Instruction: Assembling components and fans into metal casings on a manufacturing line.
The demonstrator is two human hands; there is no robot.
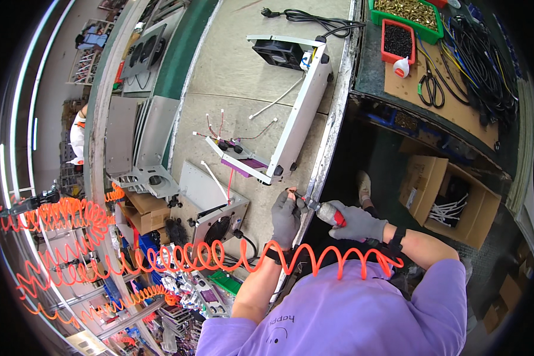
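Note:
My right hand, in a grey glove, is wrapped round an air screwdriver with a silver and red body. The driver's bit points left, toward the fingertips of my left hand. That hand is also gloved, its fingers pinched together at the bit's tip; whatever they hold is too small to make out. Just beyond them lies a light grey metal chassis on its side. A black fan sits at its far end. Its near end carries a purple circuit board with loose wires.
A coiled orange air hose crosses in front of my arms. On the left stands another metal panel with a fan. At the right are a green bin, a red bin of black screws, scissors and a cardboard box.

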